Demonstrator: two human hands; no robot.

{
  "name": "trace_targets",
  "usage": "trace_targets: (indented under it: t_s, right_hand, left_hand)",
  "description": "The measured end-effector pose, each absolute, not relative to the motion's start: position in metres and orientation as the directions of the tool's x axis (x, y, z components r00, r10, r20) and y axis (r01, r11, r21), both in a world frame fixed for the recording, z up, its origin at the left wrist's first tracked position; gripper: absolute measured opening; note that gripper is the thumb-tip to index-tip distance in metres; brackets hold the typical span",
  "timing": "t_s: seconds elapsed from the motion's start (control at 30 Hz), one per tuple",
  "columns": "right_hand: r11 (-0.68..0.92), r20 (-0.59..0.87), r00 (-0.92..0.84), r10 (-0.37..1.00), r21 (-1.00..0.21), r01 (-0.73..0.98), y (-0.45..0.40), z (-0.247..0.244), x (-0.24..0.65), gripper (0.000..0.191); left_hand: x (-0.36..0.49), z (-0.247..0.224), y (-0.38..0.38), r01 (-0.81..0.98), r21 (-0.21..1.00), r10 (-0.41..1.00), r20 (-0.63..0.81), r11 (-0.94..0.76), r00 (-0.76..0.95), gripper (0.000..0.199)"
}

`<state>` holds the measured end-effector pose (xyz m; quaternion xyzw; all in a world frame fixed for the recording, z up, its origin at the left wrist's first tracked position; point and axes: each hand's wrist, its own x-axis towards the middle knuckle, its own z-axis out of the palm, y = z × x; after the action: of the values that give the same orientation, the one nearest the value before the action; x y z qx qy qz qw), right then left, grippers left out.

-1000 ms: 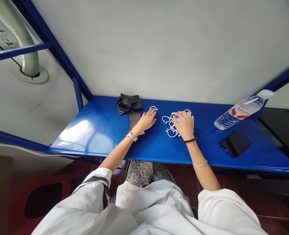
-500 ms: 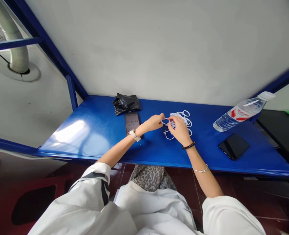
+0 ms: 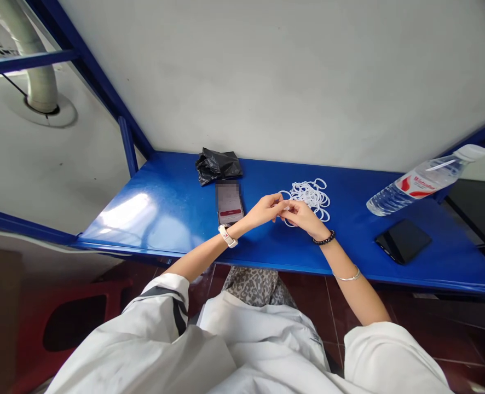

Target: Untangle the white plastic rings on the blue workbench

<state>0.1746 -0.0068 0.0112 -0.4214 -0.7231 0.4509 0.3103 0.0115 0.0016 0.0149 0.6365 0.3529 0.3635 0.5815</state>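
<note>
As the two hands meet fingertip to fingertip above the table (image 3: 347,210), these items present themselves:

Left hand (image 3: 266,209): fingers curled in, pinching a white ring (image 3: 287,208), mostly hidden by the fingers. White wristband (image 3: 228,236) at the wrist.

Right hand (image 3: 305,217): thumb and fingers closed to a narrow pinch on the same ring, just in front of the pile. Black beads (image 3: 324,237) at the wrist, silver bangle (image 3: 351,275) on the forearm.

Pile (image 3: 309,194): white rings, loosely tangled, lying on the table just beyond the right hand; exact count cannot be told.

Phone (image 3: 230,201): screen lit, lying near the left wrist.

Bag (image 3: 218,166): black, crumpled, just behind the phone.

Bottle (image 3: 427,183): clear, white cap, red-and-white label, well right of the pile.

Slab (image 3: 404,241): dark, flat, glossy, in front of the bottle.
</note>
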Motion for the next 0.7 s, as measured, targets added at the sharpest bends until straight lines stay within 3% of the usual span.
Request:
trace_targets:
  t_s: [0.07, 0.17, 0.33, 0.47, 0.53, 0.6, 0.67, 0.7]
  right_hand:
    - [0.125, -0.019, -0.519, 0.855, -0.962, 0.241, -0.007, 0.011, 0.175, 0.035]
    - [0.086, -0.016, -0.557, 0.830, -0.984, 0.157, -0.005, 0.011, 0.174, 0.044]
    - [-0.018, 0.007, -0.545, 0.838, -0.999, -0.040, 0.003, 0.011, 0.171, 0.067]
    - [-0.060, 0.001, -0.519, 0.855, -0.993, -0.101, 0.015, 0.007, 0.173, 0.069]
    - [-0.036, 0.005, -0.466, 0.885, -0.996, -0.078, 0.021, 0.004, 0.176, 0.064]
    - [0.031, 0.040, -0.357, 0.933, -0.999, -0.033, 0.026, 0.001, 0.181, 0.056]
    - [0.128, 0.120, -0.217, 0.969, -0.992, 0.022, 0.030, 0.002, 0.189, 0.053]
    - [0.179, 0.170, -0.144, 0.975, -0.982, 0.056, 0.030, 0.003, 0.193, 0.052]
  left_hand:
    - [0.011, 0.016, 0.000, 0.096, 0.988, 0.855, 0.054, -0.120, 0.516, 0.042]
    - [0.012, 0.014, 0.000, 0.107, 0.986, 0.873, 0.063, -0.130, 0.484, 0.048]
    - [0.024, 0.004, -0.004, -0.257, 0.955, 0.931, -0.046, 0.147, 0.363, 0.059]
    - [0.028, 0.004, -0.007, -0.377, 0.914, 0.936, -0.010, 0.151, 0.351, 0.055]
    - [0.026, 0.005, -0.006, -0.271, 0.960, 0.937, 0.028, 0.072, 0.349, 0.046]
    - [0.022, 0.008, -0.004, -0.038, 0.993, 0.937, 0.115, -0.108, 0.331, 0.033]
    - [0.017, 0.012, -0.003, 0.279, 0.896, 0.915, 0.256, -0.346, 0.310, 0.016]
    - [0.013, 0.013, -0.003, 0.426, 0.791, 0.893, 0.333, -0.440, 0.304, 0.020]
